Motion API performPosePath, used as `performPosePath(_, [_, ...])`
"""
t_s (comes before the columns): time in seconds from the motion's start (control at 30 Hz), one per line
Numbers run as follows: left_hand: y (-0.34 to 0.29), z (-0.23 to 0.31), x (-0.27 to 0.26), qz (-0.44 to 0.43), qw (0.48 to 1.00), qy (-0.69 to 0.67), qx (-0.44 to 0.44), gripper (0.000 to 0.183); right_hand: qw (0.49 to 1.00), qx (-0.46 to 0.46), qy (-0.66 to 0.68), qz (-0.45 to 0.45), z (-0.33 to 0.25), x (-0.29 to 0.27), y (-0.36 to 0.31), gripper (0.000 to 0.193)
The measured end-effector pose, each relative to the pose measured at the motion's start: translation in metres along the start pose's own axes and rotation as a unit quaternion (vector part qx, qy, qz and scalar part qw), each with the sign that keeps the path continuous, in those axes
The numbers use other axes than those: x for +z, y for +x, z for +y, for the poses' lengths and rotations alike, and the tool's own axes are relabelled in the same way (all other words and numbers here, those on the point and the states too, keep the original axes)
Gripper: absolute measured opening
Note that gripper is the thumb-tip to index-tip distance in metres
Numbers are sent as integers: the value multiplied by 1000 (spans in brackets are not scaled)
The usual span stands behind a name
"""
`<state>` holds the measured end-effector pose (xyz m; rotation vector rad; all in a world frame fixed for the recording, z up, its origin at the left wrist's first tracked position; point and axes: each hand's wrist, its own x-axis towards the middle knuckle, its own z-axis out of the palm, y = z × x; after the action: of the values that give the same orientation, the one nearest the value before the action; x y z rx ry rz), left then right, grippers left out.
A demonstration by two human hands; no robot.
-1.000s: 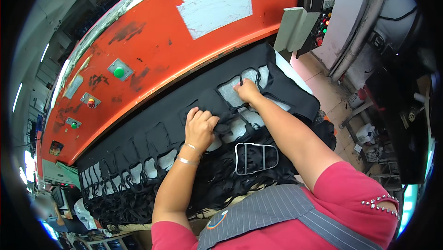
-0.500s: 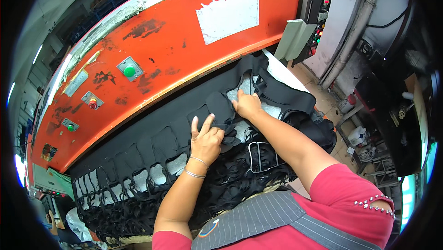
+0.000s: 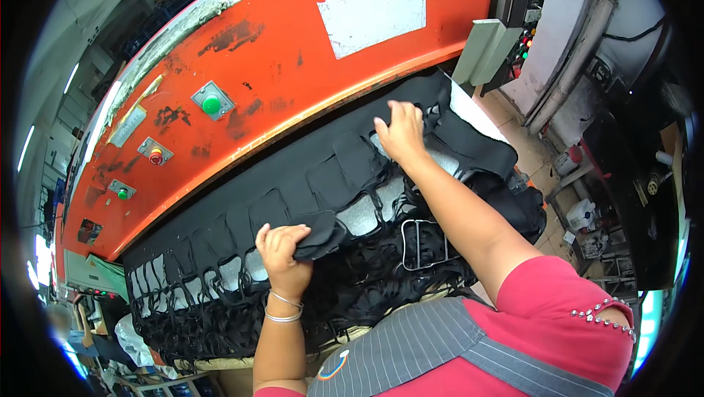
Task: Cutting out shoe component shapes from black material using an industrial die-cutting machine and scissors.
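Note:
My left hand (image 3: 282, 254) is closed around the end of a small stack of black, rounded fabric pieces (image 3: 320, 234), holding it over the near edge of the sheet. A wide black sheet (image 3: 290, 184) with cut outlines lies along the press; gaps in it show a pale grey surface (image 3: 359, 215). Toward the sheet's far right end, my right hand (image 3: 402, 131) is bent over the black material with its fingers curled. Dark material shows between thumb and fingers, but whether they grip it is hard to make out.
An orange press body (image 3: 279, 52) with green and red buttons rises behind the sheet. Black scrap strips (image 3: 352, 287) hang in a tangle along the near side, a wire frame (image 3: 425, 244) on top. A control box (image 3: 517, 5) stands at the right.
My left hand has moved left and nearer, and the stack now shows in it. My right hand has lifted from the cut-out gap and its fingers have curled. The view has shifted slightly.

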<state>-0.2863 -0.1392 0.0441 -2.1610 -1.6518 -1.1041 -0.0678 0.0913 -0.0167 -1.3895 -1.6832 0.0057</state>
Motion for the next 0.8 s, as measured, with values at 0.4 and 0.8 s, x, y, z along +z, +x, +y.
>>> performPosePath(0.4, [33, -14, 11, -100, 842, -400, -347, 35, 820, 208, 16, -534, -31, 25, 27, 56])
performPosePath(0.8, [83, -11, 158, -169, 826, -441, -308, 40, 473, 349, 701, -403, 44, 15, -28, 29])
